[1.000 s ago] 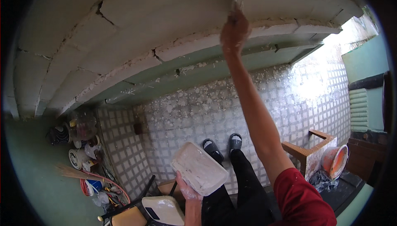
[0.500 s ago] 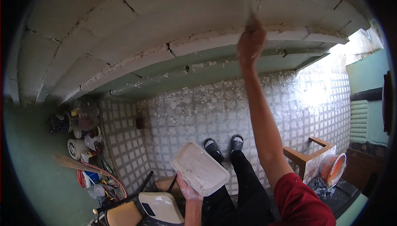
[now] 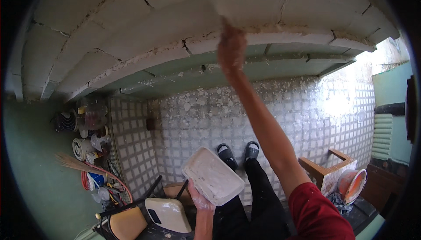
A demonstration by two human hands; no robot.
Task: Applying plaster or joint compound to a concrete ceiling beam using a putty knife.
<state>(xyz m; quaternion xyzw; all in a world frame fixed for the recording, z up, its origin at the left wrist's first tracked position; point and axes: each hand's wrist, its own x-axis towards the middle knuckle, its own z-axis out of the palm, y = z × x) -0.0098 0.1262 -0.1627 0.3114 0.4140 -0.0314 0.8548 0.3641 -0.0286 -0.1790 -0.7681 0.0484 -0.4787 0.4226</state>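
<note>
Fingers of the left hand (image 3: 198, 198) curl under the white tray (image 3: 212, 176); the right hand's (image 3: 231, 47) grip is unclear.

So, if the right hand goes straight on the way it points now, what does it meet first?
The right hand is raised against the white block wall, so it would probably meet a block right at its fingertips. Whether it holds a tool is too blurred to tell.
</note>
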